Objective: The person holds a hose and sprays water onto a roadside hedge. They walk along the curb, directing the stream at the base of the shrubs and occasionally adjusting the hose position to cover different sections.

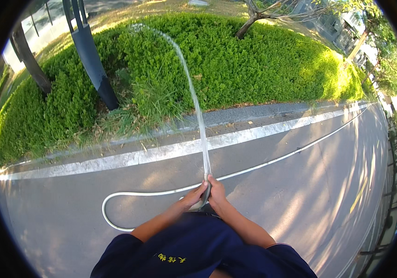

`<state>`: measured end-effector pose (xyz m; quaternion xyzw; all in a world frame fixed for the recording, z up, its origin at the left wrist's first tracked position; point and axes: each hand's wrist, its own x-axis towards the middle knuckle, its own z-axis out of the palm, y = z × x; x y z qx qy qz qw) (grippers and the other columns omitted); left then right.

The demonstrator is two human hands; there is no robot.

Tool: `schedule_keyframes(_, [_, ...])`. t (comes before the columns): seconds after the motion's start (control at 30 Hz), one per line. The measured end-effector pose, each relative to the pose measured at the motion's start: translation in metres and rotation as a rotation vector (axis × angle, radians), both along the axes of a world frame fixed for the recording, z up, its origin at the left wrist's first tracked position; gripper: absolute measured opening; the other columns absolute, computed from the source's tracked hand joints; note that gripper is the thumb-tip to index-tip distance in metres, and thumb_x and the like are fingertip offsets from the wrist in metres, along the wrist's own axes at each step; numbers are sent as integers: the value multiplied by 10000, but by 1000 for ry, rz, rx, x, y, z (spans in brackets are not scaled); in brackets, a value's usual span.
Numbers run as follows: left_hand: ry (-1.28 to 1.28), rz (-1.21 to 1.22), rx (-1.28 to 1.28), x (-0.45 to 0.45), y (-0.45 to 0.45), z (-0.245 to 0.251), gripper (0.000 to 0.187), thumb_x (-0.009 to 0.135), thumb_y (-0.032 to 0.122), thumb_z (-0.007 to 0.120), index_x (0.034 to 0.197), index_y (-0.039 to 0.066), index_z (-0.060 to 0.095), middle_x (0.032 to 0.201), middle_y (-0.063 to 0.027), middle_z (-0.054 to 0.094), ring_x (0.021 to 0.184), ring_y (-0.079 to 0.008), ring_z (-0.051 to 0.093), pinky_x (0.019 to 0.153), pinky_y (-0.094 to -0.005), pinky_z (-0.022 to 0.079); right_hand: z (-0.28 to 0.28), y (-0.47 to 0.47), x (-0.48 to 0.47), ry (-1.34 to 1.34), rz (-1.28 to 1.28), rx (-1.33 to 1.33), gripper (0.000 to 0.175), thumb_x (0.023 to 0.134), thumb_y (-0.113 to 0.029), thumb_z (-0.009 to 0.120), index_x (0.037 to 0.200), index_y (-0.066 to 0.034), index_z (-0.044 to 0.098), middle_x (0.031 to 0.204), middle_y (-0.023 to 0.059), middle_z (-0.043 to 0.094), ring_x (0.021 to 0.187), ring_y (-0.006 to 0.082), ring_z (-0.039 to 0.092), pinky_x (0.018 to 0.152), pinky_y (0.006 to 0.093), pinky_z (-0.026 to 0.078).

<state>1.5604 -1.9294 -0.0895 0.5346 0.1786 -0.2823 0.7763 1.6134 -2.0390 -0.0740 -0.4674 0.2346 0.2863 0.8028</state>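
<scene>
Both hands meet in front of my waist around the end of a pale garden hose [254,168]. My left hand [195,195] grips it from the left side, and my right hand [216,190] closes on it from the right, thumb near the mouth. Out of the hose end shoots a stream of water [192,90], which arcs forward and left and breaks up over a clipped green hedge [240,66]. Behind my hands the hose bends into a wide loop on the asphalt, then runs off to the far right. My fingers hide most of the hose end.
A white painted line [163,151] and a stone kerb [240,116] separate the asphalt road [271,201] from the hedge. A dark grey post [92,62] and a tree trunk [31,62] rise at the left. Another tree [250,21] leans behind the hedge.
</scene>
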Motion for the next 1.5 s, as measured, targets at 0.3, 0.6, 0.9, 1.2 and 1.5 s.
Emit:
schedule_keyframes(0.3, [26,-45,-107,-7,-15,-15,856,915,706,345,1398,2,411,1235,-81,521,1067,-165,487,966,-302,378,-25,-14,-9,-12,-7,-110,241,948,-241,584,873,-13,613,786,49,599,702,146,558,658,292,463])
schedule_keyframes(0.6, [86,234,59,-6,-27,-75,749,885,743,354,1091,46,535,974,-48,572,893,-163,532,841,-300,409,-46,-8,13,-14,295,-71,265,935,-261,605,876,-4,616,798,61,613,726,157,577,673,312,482])
schedule_keyframes(0.9, [49,164,66,28,-43,-39,769,850,789,338,783,72,608,653,-57,565,573,-175,560,553,-295,471,-56,-28,54,214,309,-71,203,912,-243,572,861,-48,594,823,88,595,758,214,571,694,414,485])
schedule_keyframes(1.2, [129,35,206,55,-72,-33,806,830,809,336,775,50,601,628,-73,553,525,-161,553,471,-300,450,-79,-56,72,370,53,-121,144,886,-175,528,872,-37,566,818,114,588,737,265,575,670,453,497])
schedule_keyframes(1.5, [159,13,241,57,-82,-59,877,820,817,339,719,-9,617,613,-120,574,527,-193,572,478,-322,441,-91,-71,69,321,60,-89,153,924,-162,506,901,-21,560,828,119,587,742,261,576,666,436,501])
